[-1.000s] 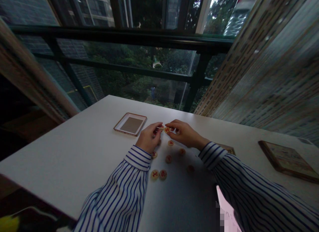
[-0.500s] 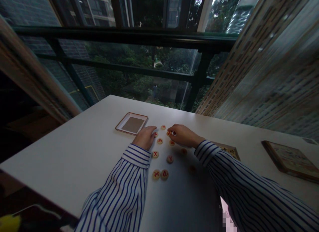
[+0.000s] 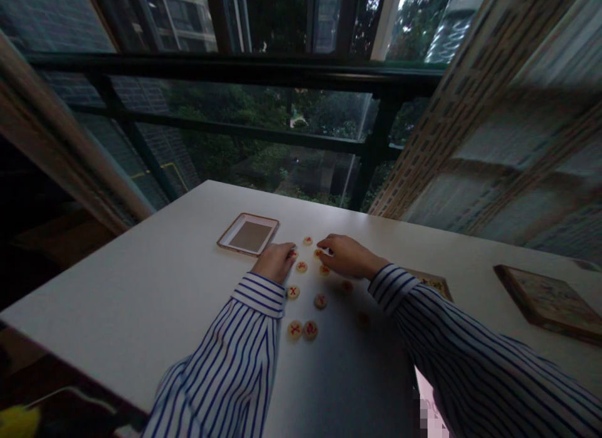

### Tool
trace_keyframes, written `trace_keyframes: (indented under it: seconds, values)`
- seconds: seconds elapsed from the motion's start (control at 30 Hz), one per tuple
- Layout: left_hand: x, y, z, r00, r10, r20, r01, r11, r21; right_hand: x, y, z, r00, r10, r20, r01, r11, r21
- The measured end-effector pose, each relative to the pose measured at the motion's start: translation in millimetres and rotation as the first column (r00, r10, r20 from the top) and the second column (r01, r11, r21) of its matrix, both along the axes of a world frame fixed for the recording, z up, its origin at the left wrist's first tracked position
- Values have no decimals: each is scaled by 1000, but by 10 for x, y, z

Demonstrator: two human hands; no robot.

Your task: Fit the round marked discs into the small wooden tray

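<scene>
Several round, pale xiangqi pieces with red characters lie face up on the white table (image 3: 155, 281). My left hand (image 3: 273, 262) has its fingers closed at the edge of one piece (image 3: 294, 254), which they partly cover. Opposite it, my right hand (image 3: 352, 257) pinches another piece (image 3: 318, 253) at table height, thumb and forefinger at its right side. Between the hands lie a piece (image 3: 308, 241) farther off and one (image 3: 301, 267) nearer. Just below the right fingers is a further piece (image 3: 325, 270). Two pieces touch side by side, a left one (image 3: 295, 330) and a right one (image 3: 310, 330).
A shallow tray or lid (image 3: 226, 237) with a grey-brown inside stands left of my left hand. Behind my right forearm, a box holding more pieces (image 3: 435, 284) is partly hidden. A flat wooden box or lid (image 3: 550, 300) lies at far right. Curtains and a railing (image 3: 235, 68) border the table.
The gap between my right thumb and forefinger has narrowed at the piece. My left hand has shifted very slightly toward me. The other pieces look unmoved.
</scene>
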State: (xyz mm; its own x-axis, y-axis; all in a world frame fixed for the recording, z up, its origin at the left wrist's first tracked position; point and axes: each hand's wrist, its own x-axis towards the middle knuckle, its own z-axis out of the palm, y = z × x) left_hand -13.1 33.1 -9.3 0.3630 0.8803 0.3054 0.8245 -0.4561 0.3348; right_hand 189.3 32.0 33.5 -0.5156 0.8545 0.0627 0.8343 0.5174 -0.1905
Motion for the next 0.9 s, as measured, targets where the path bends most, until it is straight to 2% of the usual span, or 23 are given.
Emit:
trace_keyframes:
  seconds: [0.23,0.43,0.63,0.9]
  values:
    - [13,-1,13,1000,-3,2,3,1000,-21,-44,-100,99,999,5,-38,-3,999,50]
    - [3,7,43,994,-16,106,3,992,123,2,-163,168,994,5,-108,4,997,80]
    - [2,-4,102,977,-83,196,23,957,291,106,-208,214,988,-5,-151,22,994,111]
    - [47,-131,244,940,-73,332,-39,947,318,286,-310,281,978,-15,-206,41,992,122]
